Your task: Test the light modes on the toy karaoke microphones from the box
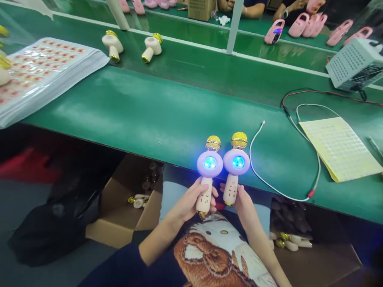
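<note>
My left hand (188,201) grips the handle of a cream karaoke microphone (208,171) with a gold mesh head, and its round body glows blue. My right hand (243,205) holds a matching microphone (235,167), also lit blue, just beside the first. Both stand upright and tilt slightly apart, with their heads pointing away from me over the edge of a green conveyor belt (149,107). A white cable (263,179) lies on the belt to the right of my right hand, without touching either microphone.
Two unlit microphones (131,47) lie beyond a white rail. Sticker sheets in plastic (44,75) rest at left; a yellow label sheet (339,149) and a grey perforated box (354,63) sit at right. Below the belt is an open cardboard box (119,211). A co-worker's hands (299,16) are at the far side among pink cases.
</note>
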Action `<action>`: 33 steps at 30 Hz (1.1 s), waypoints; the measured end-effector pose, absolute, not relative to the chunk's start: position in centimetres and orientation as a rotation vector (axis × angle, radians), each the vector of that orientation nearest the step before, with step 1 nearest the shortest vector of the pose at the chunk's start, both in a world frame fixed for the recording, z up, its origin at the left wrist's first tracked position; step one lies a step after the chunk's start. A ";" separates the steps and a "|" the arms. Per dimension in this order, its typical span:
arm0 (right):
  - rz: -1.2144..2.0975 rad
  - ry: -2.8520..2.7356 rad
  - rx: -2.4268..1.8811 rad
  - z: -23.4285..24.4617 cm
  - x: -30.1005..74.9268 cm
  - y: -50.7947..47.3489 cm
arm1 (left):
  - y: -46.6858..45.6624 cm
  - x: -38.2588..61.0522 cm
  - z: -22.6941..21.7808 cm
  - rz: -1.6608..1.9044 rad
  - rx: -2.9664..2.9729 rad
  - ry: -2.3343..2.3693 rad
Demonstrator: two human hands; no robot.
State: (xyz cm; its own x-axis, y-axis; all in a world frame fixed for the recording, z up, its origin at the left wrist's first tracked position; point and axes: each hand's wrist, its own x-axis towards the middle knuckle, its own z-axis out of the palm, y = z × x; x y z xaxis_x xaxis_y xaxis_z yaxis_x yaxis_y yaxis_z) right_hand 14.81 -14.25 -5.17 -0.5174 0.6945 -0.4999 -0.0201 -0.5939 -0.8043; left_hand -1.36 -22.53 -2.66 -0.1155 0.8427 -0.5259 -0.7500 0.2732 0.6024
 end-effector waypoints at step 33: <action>2.313 -0.835 -1.006 -3.7 16.7 -16.7 | -22.4 1.3 -2.2 1.229 0.208 1.162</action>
